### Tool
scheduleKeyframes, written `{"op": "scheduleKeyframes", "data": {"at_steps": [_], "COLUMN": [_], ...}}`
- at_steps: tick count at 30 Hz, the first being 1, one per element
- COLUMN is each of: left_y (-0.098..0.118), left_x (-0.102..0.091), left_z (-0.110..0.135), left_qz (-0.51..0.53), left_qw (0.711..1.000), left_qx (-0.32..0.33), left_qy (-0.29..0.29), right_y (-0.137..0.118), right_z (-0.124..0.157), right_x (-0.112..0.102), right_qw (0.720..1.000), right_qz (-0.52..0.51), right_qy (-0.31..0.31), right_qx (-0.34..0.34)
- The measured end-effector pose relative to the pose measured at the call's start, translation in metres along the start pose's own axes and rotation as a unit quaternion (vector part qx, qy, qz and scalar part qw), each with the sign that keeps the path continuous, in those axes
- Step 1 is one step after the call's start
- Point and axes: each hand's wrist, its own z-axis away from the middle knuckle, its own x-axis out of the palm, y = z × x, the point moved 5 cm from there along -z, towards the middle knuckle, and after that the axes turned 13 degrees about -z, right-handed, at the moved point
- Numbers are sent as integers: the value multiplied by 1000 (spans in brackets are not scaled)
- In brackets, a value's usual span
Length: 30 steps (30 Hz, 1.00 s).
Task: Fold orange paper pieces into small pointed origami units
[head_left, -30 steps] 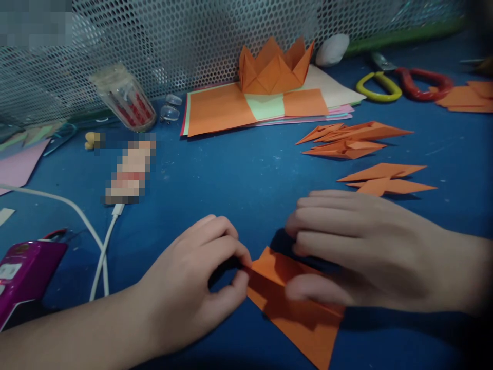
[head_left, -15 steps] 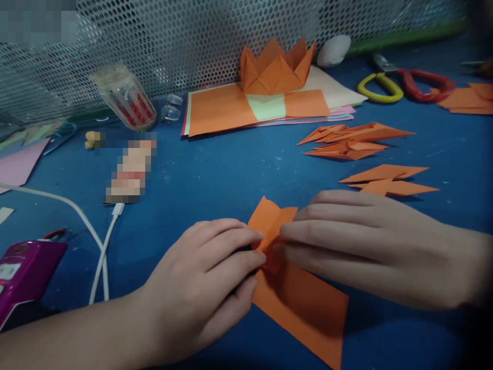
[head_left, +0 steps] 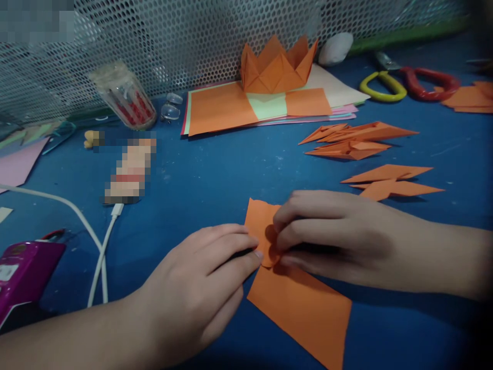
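Note:
A small piece of orange paper [head_left: 259,218] is between my two hands at the lower middle. My left hand [head_left: 208,272] has its fingertips on the paper's left and lower edge. On its right side, my right hand [head_left: 327,236] grips it with bent fingers, whose tips hide part of the paper. Under its lower end lies a second orange sheet [head_left: 308,318], flat on the blue table [head_left: 208,180]. Beyond my right hand lie folded, pointed orange paper pieces [head_left: 389,180], with more pointed pieces [head_left: 354,141] behind them.
At the back, an orange paper crown [head_left: 275,72] stands on stacked coloured sheets [head_left: 215,110]. Scissors [head_left: 383,87] lie to its right. Leftward are a jar [head_left: 127,97], eyeglasses [head_left: 170,108], a blurred-out device on a white cable [head_left: 103,246] and a purple object [head_left: 31,272]. A mesh panel [head_left: 200,41] rises behind.
The small paper's raised middle crease now looks flatter, and its top has shifted slightly left. My right hand has moved left over it, its fingers more curled. My left hand has barely moved.

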Motion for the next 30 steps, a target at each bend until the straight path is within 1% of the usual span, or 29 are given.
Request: {"op": "scheduleKeyframes", "data": {"at_steps": [2,5,8,9,14,20,26,30], "left_y": [2,5,7,7,10,13,14,16], "left_x": [-1,-1,-2,-4,-1,-5,-8,-6], "left_z": [-3,-7,-8,-8,-10,-14,-12,-9], "left_qz": [-18,-43,-55,-54,-71,-94,-113,-122], "left_qw": [1000,998,998,998,996,992,989,987], "left_qx": [10,25,31,33,58,80,96,108], "left_qy": [-14,-36,-4,25,9,8,4,-5], "right_y": [2,4,8,9,12,10,7,10], "right_z": [-1,-2,-2,-1,-1,-2,-1,-1], "right_x": [1,4,9,10,14,15,15,18], "right_qw": [998,989,977,974,969,974,970,967], "right_qz": [-51,-100,-133,-142,-154,-121,-110,-127], "right_qy": [24,54,87,98,115,129,164,155], "right_qx": [38,99,142,146,153,145,139,155]}}
